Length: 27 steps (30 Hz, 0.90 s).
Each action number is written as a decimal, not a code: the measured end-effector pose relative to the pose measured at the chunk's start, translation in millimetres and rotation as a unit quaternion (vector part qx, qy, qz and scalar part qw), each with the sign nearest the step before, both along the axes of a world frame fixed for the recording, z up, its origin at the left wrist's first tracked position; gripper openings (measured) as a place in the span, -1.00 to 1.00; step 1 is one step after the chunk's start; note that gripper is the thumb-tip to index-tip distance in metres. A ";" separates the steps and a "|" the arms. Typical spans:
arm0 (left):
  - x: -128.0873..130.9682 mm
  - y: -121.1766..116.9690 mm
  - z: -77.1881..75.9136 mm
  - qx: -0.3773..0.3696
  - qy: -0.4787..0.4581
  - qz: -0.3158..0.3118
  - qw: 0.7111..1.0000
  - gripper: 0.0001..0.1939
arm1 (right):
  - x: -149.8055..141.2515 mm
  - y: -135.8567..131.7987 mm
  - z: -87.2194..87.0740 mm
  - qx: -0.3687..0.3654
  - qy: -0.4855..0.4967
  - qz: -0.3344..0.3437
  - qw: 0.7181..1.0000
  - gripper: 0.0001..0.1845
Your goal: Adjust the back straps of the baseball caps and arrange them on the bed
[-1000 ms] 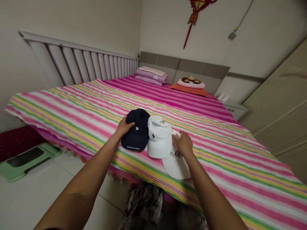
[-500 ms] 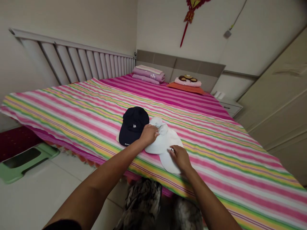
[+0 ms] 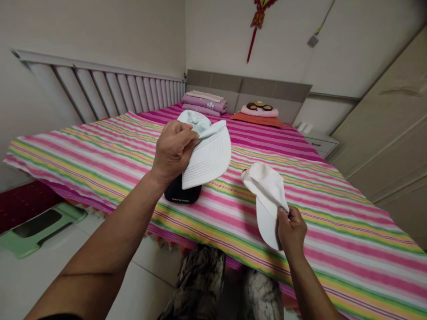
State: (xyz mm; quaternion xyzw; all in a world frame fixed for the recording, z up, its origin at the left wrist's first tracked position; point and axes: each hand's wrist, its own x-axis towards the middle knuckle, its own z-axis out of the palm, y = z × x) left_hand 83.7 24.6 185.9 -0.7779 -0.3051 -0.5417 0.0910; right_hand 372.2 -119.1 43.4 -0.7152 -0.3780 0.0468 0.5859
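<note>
My left hand (image 3: pixel 175 149) is closed on a pale blue cap (image 3: pixel 211 153), held up above the bed with its brim tilted down to the right. Beneath it a black cap (image 3: pixel 182 194) lies on the striped sheet, mostly hidden by the pale cap and my hand; its brim with small white lettering shows. On the right, my right hand (image 3: pixel 293 229) pinches a white cap (image 3: pixel 268 186) at the side where brim meets crown. That cap's brim points toward me, and whether its far side touches the sheet I cannot tell.
A striped sheet (image 3: pixel 336 226) covers the near part of the bed. Folded purple bedding (image 3: pixel 205 103) and a pink folded item (image 3: pixel 258 111) lie by the headboard (image 3: pixel 273 91). At the left are a radiator (image 3: pixel 110 89) and a green stool (image 3: pixel 63 218); a nightstand (image 3: pixel 322 144) stands far right.
The two light caps, overlapping on the bed before, are now apart. My left hand has raised the pale blue cap up and left over the black one; my right hand has moved the white cap right.
</note>
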 end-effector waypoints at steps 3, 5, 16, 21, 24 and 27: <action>-14.2 16.8 -21.9 -0.090 0.104 -0.027 0.990 -0.84 | -2.2 -11.8 -0.7 0.008 0.060 0.000 0.998 -0.79; -14.1 21.8 -41.3 -0.195 0.167 -0.074 0.964 -0.85 | -3.4 -19.0 0.7 0.008 0.099 0.014 0.995 -0.76; 93.3 -50.8 -81.9 -0.680 -0.326 -0.462 0.466 -0.70 | -42.8 -68.2 -40.0 0.062 -0.294 0.121 0.946 -0.78; 79.7 -70.2 -71.4 -0.708 -0.205 -0.555 0.386 -0.71 | -26.4 -93.6 -21.3 0.112 -0.379 0.113 0.912 -0.76; 76.0 -90.1 -60.9 -0.702 -0.133 -0.610 0.343 -0.56 | -26.4 -97.6 31.7 0.116 -0.218 0.036 0.968 -0.79; 78.0 -107.5 -51.9 -0.680 -0.080 -0.666 0.297 -0.43 | -33.6 -88.5 82.3 0.086 -0.098 0.175 0.976 -0.63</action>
